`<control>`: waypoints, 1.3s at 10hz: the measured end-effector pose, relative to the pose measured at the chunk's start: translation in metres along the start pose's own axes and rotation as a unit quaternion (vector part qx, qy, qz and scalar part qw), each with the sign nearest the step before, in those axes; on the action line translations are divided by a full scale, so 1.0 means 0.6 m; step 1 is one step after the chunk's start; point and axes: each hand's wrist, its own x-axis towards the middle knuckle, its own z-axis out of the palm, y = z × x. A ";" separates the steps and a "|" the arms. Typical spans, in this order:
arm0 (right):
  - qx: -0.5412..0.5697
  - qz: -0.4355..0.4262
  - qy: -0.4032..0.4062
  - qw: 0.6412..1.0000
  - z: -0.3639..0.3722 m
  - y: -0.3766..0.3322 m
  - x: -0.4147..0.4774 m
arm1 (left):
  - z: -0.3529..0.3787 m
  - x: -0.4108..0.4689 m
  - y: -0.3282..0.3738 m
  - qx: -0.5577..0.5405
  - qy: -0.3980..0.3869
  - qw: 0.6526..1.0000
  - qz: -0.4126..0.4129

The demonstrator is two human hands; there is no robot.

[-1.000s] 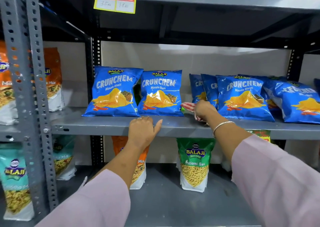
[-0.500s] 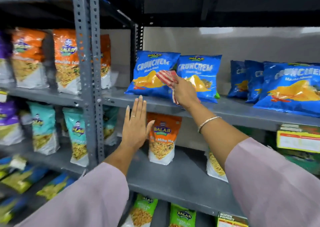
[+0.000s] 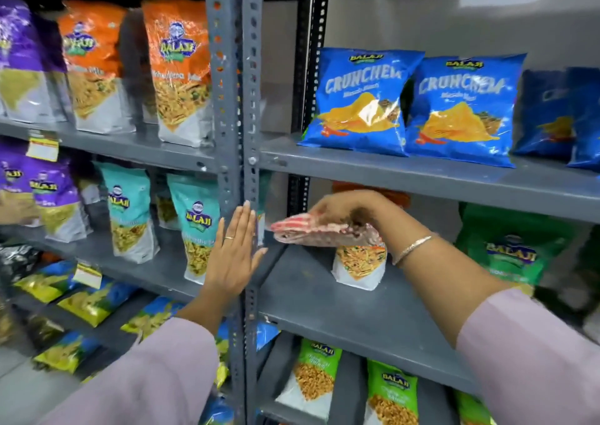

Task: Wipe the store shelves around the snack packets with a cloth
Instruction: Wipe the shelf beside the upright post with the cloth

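The red-and-white striped cloth [image 3: 321, 229] is next to grey metal shelves [image 3: 422, 181]. Two shiny blue chip bags [image 3: 360, 99] show yellow chips. Tall orange bags [image 3: 178, 67], teal bags [image 3: 194, 223], purple bags [image 3: 19, 54] and green bags [image 3: 513, 246] stand nearby. The sleeves [image 3: 535, 359] are pale pink.

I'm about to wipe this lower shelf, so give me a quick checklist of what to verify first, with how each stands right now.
1. Cloth gripped in right hand: ok.
2. Cloth on the shelf surface: not ok, it hangs above it.
3. Bare shelf ahead of the cloth to wipe: ok.
4. Orange packet out of the wiping path: not ok, it stands upright right under the right hand.
5. Left hand free and steady: ok, open flat by the upright post.
6. Dust on shelf: cannot tell.
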 end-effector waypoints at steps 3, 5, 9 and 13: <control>0.094 0.200 0.156 0.963 0.180 0.027 0.145 | 0.099 0.051 -0.034 -0.107 0.109 0.986 0.073; 0.148 0.214 0.177 0.949 0.261 0.036 0.215 | 0.125 0.058 -0.027 -0.139 0.154 0.975 0.077; 0.213 0.304 0.223 0.901 0.372 0.129 0.390 | 0.140 0.060 -0.030 -0.128 0.176 0.971 0.096; 0.251 0.010 0.027 0.968 0.360 0.125 0.364 | 0.135 0.059 -0.025 -0.119 0.160 0.977 0.075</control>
